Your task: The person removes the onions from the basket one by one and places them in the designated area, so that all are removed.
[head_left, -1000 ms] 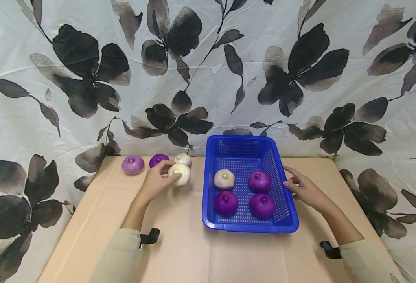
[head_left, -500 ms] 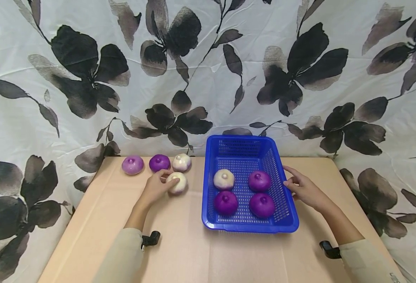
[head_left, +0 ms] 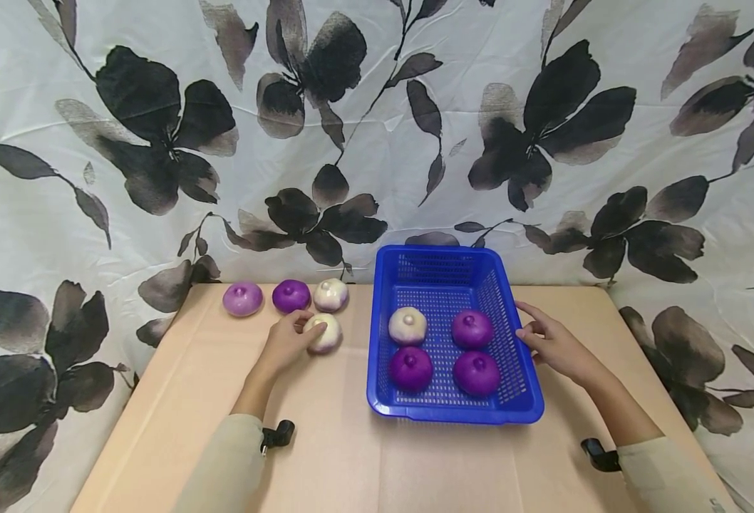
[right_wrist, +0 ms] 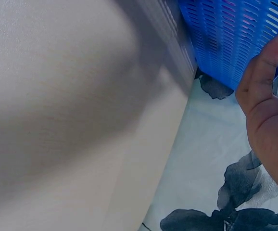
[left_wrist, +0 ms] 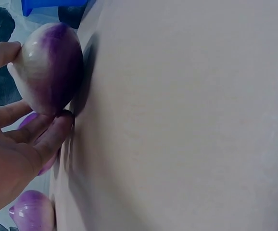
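My left hand (head_left: pixel 290 342) grips a white-and-purple onion (head_left: pixel 323 333) between thumb and fingers, close over the table left of the basket. In the left wrist view, this glossy onion (left_wrist: pixel 45 67) has a whitish upper side and a deep purple lower side. Behind it stand a white-topped onion (head_left: pixel 331 295), a dark purple onion (head_left: pixel 291 296) and a lighter purple onion (head_left: pixel 243 299). My right hand (head_left: pixel 553 347) pinches the right rim of a blue plastic basket (head_left: pixel 454 413). Its thumb (right_wrist: pixel 273 50) lies against the slotted wall in the right wrist view.
Inside the basket sit a white onion (head_left: pixel 407 326) and three purple ones, among them a purple onion (head_left: pixel 476 373) at front right. The tan tabletop (head_left: pixel 326 456) ends at a floral cloth (head_left: pixel 428 142) behind.
My left hand has brought the white-and-purple onion toward me and down, in front of the back row, uncovering the dark purple onion. My right hand and the basket have stayed put.
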{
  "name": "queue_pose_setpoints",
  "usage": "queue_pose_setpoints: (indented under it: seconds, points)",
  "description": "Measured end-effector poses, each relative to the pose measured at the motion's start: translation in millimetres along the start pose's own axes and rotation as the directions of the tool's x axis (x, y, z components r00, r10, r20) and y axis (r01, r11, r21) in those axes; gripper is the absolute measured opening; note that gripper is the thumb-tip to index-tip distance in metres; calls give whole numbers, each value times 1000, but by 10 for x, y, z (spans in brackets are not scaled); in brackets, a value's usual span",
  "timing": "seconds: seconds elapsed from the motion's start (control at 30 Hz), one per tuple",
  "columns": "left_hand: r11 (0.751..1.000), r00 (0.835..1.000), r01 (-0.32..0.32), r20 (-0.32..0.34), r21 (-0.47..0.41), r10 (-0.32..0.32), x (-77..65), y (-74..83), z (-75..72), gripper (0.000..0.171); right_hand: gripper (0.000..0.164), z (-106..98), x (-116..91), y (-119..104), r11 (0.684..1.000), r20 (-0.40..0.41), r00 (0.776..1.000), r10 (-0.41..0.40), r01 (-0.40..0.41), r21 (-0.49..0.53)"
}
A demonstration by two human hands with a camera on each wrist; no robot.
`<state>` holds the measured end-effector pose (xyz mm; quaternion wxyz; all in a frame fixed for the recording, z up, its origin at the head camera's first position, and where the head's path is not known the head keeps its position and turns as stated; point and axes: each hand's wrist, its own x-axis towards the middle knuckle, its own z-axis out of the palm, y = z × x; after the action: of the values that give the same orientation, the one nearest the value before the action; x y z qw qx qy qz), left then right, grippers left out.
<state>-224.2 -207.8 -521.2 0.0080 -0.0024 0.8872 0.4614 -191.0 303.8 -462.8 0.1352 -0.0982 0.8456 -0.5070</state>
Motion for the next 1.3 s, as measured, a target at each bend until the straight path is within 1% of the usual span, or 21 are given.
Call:
queue_pose_setpoints:
  seconds: [0.17,0.37,0.53,0.73,1.0,1.3]
  points:
    - [1000,1000,-5,2,0,5,9,-2,28,53,67,-6,-2,2,1000,-4,1000,15,-15,-5]
    - [1000,1000,-17,11,5,17,16,2,50,54,65,-9,5,3,1000,6,1000,4,-5,12]
    - [1000,1000,3,21,17,-3,16,1,61,55,65,-7,5,0,1000,10,1000,4,-4,16]
    - [999,1000,10,29,31,-11,10,-10,63,55,65,-9,8,-5,1000,4,1000,7,-7,9]
    - [999,1000,0,22,37,0,6,-30,73,55,66,-5,5,5,1000,8,1000,-3,3,16]
    - [1000,1000,-16,9,17,16,-3,-37,72,56,66,-3,7,3,1000,9,1000,-1,1,10]
